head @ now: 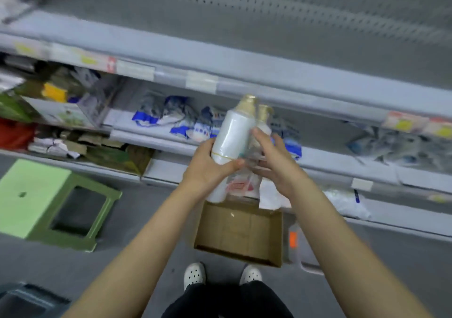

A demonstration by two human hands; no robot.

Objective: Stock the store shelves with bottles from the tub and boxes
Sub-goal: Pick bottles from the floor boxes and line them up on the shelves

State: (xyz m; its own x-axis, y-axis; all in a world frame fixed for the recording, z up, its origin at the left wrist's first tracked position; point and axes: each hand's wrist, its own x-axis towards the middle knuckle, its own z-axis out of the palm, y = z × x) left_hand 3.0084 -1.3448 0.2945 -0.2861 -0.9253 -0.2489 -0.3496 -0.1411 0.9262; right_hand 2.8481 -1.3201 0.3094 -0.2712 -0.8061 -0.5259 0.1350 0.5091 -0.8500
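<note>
I hold a wrapped pair of white bottles with gold caps in front of the shelves. My left hand (pixel 210 168) grips the larger white bottle (pixel 232 134) around its lower body. My right hand (pixel 274 161) holds the smaller bottle (pixel 263 119) beside it, fingers curled over the clear wrap. Both bottles tilt with their caps toward the upper grey shelf (pixel 244 68). An open cardboard box (pixel 239 232) lies on the floor right below my hands. The view is blurred.
A green plastic stool (pixel 49 205) stands on the floor at left. Blue-and-white packets (pixel 176 119) lie on the middle shelf behind the bottles. Mixed boxes fill the left shelves. A dark tub corner (pixel 27 300) shows bottom left. My feet (pixel 220 273) stand behind the box.
</note>
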